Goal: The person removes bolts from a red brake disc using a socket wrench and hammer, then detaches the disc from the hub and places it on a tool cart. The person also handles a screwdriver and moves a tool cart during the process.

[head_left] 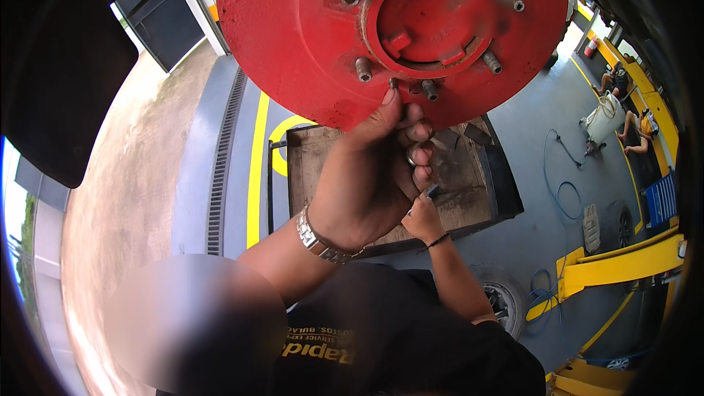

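Against the lower rim of the raised red metal brake drum (293, 44), the left hand (367, 176) pinches a small dark part beside a stud (430, 89), the right hand's (423, 218) grip unreadable; slipping could drop it.

Left hand (370, 172) grips the red brake drum's (293, 37) lower rim overhead.
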Motion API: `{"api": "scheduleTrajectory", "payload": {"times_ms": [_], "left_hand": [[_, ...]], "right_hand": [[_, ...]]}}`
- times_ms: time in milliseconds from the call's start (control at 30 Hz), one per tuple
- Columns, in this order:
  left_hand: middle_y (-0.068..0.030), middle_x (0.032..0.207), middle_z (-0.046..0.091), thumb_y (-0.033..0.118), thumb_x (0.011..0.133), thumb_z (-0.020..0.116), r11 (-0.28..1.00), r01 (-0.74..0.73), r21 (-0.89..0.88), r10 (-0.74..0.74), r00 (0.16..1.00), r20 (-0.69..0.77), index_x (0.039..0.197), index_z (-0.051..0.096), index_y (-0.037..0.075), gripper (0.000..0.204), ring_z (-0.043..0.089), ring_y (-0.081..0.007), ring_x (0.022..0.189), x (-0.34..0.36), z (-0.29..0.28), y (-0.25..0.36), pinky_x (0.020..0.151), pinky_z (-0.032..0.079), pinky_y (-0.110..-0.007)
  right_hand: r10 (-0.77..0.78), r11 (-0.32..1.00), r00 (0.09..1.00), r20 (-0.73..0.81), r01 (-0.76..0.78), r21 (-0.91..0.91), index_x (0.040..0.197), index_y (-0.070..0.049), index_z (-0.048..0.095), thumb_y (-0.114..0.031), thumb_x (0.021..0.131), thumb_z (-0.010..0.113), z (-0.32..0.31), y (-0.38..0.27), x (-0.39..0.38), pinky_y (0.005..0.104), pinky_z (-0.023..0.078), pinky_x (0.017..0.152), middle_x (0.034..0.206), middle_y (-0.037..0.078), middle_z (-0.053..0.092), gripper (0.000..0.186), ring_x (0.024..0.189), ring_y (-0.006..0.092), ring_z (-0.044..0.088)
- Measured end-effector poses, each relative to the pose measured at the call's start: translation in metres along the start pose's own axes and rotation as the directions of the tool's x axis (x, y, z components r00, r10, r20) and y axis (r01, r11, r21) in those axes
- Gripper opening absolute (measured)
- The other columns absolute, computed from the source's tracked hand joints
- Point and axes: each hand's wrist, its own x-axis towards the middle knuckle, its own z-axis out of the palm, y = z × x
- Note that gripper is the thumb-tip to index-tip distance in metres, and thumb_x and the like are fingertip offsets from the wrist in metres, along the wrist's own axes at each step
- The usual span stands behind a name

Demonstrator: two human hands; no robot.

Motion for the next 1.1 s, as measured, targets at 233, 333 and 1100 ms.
{"api": "scheduleTrajectory", "payload": {"times_ms": [233, 333, 1100], "left_hand": [[-0.0086, 0.107, 0.063, 0.030, 0.107, 0.055, 0.952, 0.146, 0.267, -0.227, 0.925, 0.303, 0.124, 0.065, -0.002, 0.038, 0.064, -0.0196, 0.089, -0.013, -0.002, -0.015, 0.078, 0.056, -0.036], [-0.0078, 0.106, 0.063, 0.020, 0.103, 0.062, 0.508, -0.175, 0.843, -0.096, 0.962, 0.257, 0.122, 0.068, -0.006, 0.032, 0.065, -0.0202, 0.087, -0.013, -0.053, -0.005, 0.078, 0.056, -0.035], [-0.0214, 0.159, 0.040, 0.052, 0.107, 0.037, -0.242, -0.749, 0.617, 0.724, 0.284, 0.629, 0.158, 0.030, -0.004, 0.076, 0.039, -0.0314, 0.147, 0.038, -0.040, 0.129, 0.121, 0.029, -0.046]], "right_hand": [[0.052, 0.997, 0.997, 0.055, -0.054, 0.050, 0.116, 0.001, 0.069, -0.032, 0.092, 0.072, 0.011, 0.013, -0.023, 0.0445, 0.053, 0.093, 0.121, 0.018, 0.063, 0.041, 0.111, 0.0359, 0.064], [0.109, 0.990, 0.988, 0.108, -0.118, 0.082, 0.114, 0.001, 0.069, -0.030, 0.093, 0.072, 0.006, 0.027, -0.025, 0.0423, 0.053, 0.092, 0.119, 0.017, 0.064, 0.038, 0.112, 0.0333, 0.064], [-0.240, 0.410, 0.671, -0.701, 0.725, 0.553, 0.151, 0.003, 0.044, -0.035, 0.107, 0.044, -0.303, -0.142, 0.181, 0.0395, 0.035, 0.119, 0.153, 0.013, 0.050, 0.058, 0.141, 0.0242, 0.048]]}}
